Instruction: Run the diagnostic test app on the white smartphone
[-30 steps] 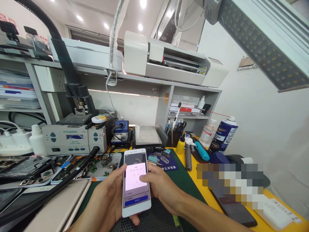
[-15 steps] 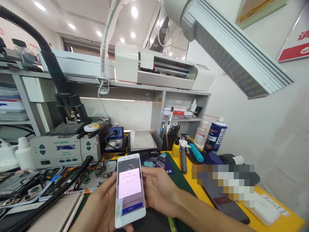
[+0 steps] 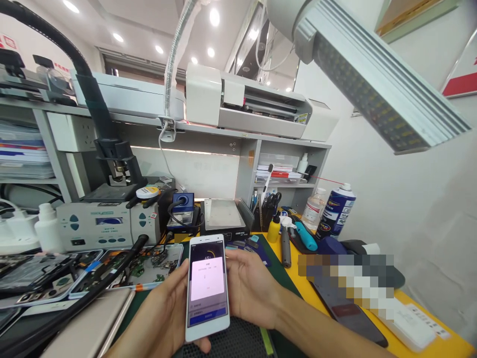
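Both hands [image 3: 208, 308] hold white phone [image 3: 206, 286]; parts tray [image 3: 149, 266] beside.

A white phone [image 3: 207, 288] stood tilted upright between both hands over the bench [image 3: 428, 343], its screen lit. The left hand [image 3: 167, 318] cradled its left edge and bottom, and the right hand [image 3: 248, 291] wrapped the right edge with its fingers [image 3: 233, 256] behind the top. A black grille mat [image 3: 238, 343] lay under the hands. To the left lay a tray of phone parts [image 3: 149, 266]; to the right, a dark phone [image 3: 350, 320] lay flat on the yellow surface.
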Demonstrator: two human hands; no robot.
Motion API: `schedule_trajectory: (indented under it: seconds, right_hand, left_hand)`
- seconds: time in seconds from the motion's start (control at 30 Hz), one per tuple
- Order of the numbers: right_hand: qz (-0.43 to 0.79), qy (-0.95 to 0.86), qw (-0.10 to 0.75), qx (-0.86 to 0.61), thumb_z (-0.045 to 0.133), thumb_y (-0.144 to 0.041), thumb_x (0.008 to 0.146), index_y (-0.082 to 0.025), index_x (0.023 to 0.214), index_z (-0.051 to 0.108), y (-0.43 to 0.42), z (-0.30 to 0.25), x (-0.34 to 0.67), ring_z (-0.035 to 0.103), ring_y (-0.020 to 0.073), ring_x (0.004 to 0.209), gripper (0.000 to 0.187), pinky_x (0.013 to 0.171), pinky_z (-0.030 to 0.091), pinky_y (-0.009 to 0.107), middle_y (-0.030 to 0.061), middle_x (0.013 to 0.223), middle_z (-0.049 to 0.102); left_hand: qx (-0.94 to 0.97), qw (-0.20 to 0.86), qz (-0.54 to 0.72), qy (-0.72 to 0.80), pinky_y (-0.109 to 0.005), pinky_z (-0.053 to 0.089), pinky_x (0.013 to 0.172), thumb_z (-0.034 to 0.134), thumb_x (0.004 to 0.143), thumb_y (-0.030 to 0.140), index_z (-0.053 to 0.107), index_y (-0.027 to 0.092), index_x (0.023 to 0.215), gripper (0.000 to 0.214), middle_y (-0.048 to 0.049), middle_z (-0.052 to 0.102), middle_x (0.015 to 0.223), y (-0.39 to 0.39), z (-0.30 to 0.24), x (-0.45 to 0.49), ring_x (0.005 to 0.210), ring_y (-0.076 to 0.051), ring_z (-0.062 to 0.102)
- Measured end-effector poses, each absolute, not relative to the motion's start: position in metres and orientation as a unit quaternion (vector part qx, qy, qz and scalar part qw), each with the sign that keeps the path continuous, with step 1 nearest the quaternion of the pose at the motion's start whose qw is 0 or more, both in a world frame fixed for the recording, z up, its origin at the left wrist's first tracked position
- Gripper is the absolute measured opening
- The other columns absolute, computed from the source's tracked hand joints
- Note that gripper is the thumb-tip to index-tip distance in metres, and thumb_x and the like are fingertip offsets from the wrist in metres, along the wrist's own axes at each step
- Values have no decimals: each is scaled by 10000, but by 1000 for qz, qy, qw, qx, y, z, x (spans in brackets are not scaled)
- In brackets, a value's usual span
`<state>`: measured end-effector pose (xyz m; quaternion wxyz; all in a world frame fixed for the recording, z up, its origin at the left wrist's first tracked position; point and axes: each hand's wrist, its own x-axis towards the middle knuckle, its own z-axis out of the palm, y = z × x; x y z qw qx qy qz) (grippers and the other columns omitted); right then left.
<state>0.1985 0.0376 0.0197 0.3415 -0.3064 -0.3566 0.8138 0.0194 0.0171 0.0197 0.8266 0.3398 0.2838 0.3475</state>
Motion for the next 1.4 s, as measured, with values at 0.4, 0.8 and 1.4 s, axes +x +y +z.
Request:
schedule_trajectory:
  seconds: [0.4, 0.8, 1.4]
  right_hand:
    - [847, -320, 330, -267, 552, -554, 861, -173, 1037, 647, 40, 21, 201, 659, 289, 919, 431, 889, 457, 444, 104, 974, 702]
    - [792, -388, 347, -320, 526, -621, 895, -187, 1119, 645, 36, 19, 196, 645, 270, 886, 503, 852, 460, 423, 88, 951, 691]
    - [710, -472, 365, -373, 656, -173, 555, -175, 1052, 699, 24, 33, 190, 652, 229, 798, 498, 737, 449, 343, 51, 902, 728]
  left_hand:
    - [345, 825, 339, 292, -356, 527, 546, 507, 943, 527, 504, 196, 1391, 558, -118, 697, 1084, 17, 21, 19, 791, -255, 657]
    - [332, 822, 356, 297, -361, 538, 493, 463, 952, 536, 521, 167, 1346, 543, -127, 728, 967, 19, 19, 20, 726, -273, 682]
    - [339, 826, 353, 278, -356, 538, 511, 485, 932, 538, 411, 197, 1477, 647, -151, 677, 1185, 12, 20, 20, 888, -299, 658]
